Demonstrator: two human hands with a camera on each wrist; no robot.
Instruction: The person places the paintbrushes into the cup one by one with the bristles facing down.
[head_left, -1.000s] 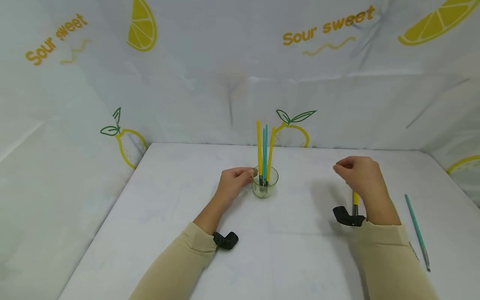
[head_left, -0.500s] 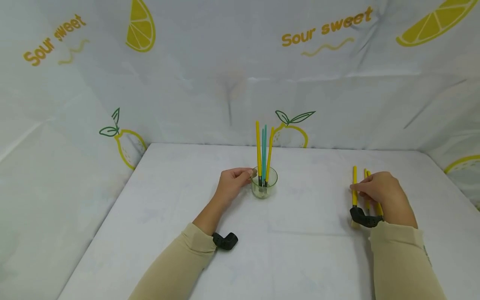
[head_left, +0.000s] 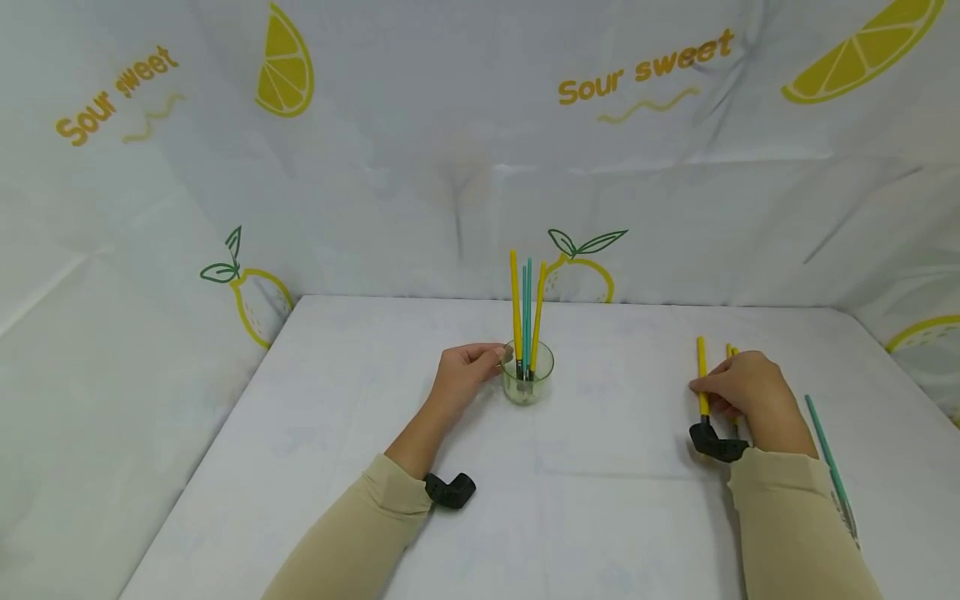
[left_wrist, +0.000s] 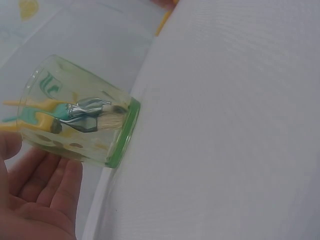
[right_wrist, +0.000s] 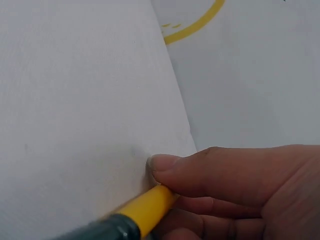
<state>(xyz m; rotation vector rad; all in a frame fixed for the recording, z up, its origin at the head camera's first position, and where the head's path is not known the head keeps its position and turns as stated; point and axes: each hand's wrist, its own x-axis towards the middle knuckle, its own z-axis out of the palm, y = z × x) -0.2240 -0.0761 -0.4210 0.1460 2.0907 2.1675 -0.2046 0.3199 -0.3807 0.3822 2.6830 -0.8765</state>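
Left hand (head_left: 461, 379) resting with relaxed fingers against glass cup (head_left: 527, 382) of brushes at table centre, right hand (head_left: 738, 392) at three o'clock pinching a yellow brush (head_left: 701, 371) lying flat.

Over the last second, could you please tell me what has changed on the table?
The right hand moved right and down onto the table and took hold of a yellow brush among those lying there. The left hand stayed at the glass cup, whose upright brushes are unchanged.
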